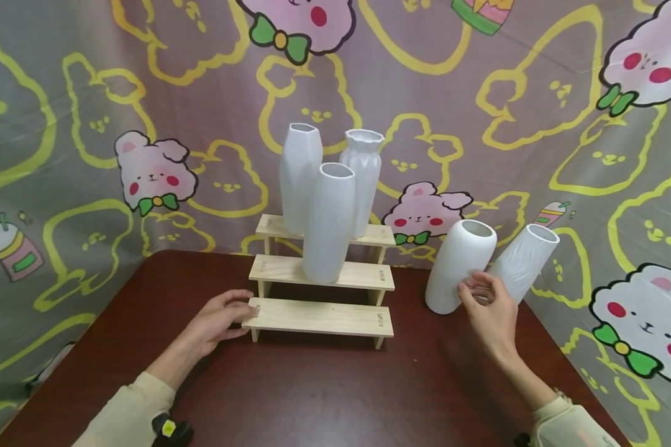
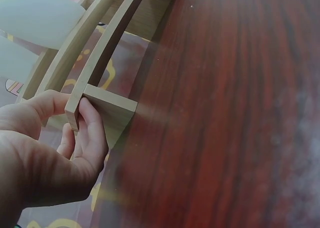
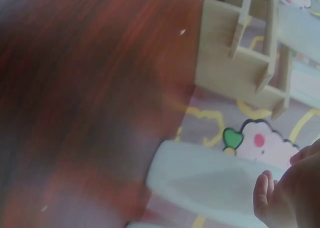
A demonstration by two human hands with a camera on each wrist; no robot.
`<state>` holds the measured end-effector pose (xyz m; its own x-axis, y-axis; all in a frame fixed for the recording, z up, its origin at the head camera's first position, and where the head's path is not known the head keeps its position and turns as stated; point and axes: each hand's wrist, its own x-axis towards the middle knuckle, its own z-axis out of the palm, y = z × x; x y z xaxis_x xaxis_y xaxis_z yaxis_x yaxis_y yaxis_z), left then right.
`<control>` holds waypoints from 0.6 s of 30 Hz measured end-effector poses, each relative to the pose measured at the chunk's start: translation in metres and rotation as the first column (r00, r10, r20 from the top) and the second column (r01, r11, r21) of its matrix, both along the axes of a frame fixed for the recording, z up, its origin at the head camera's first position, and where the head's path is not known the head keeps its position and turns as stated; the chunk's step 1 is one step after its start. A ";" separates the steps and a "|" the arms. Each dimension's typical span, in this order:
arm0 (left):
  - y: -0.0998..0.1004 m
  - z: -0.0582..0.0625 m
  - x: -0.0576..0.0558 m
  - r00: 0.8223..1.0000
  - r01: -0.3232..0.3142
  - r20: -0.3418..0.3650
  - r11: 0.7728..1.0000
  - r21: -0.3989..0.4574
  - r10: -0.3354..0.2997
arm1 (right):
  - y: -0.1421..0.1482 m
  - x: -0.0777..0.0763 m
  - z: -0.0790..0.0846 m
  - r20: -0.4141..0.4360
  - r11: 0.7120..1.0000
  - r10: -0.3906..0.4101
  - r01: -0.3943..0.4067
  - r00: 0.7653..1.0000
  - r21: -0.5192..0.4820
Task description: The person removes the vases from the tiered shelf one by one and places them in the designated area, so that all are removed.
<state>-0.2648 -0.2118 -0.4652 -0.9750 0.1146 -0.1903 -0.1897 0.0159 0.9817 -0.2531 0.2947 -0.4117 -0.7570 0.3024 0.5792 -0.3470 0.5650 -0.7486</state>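
At the left end of the lowest step of a three-step wooden display stand (image 1: 319, 318), my left hand (image 1: 220, 320) pinches the board, thumb above and fingers beneath, as the left wrist view shows around the board's end (image 2: 75, 105). My right hand (image 1: 492, 313) is beside a smooth white vase (image 1: 453, 273), its bent fingertips overlapping the vase's right side in the head view. The right wrist view shows this vase (image 3: 200, 175) with the fingers (image 3: 261, 195) before its upper part. Partly behind the right hand stands another white vase (image 1: 522, 264) with a carved surface.
A rounded white vase (image 1: 330, 230) stands on the middle step. On the top step are a faceted vase (image 1: 301, 180) and one with a ruffled neck (image 1: 363, 174). A patterned curtain (image 1: 212, 105) hangs close behind the dark wooden table (image 1: 313, 397).
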 end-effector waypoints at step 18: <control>0.001 0.000 0.002 1.000 -0.022 0.017 0.999 0.025 0.022 | -0.084 0.012 0.041 -0.173 0.965 0.252 -0.234 0.952 0.119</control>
<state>-0.2632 -0.2103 -0.4657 -0.9740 0.0979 -0.2044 -0.2066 -0.0133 0.9783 -0.2414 0.2105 -0.3704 -0.6773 0.0585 0.7334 -0.6100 0.5126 -0.6043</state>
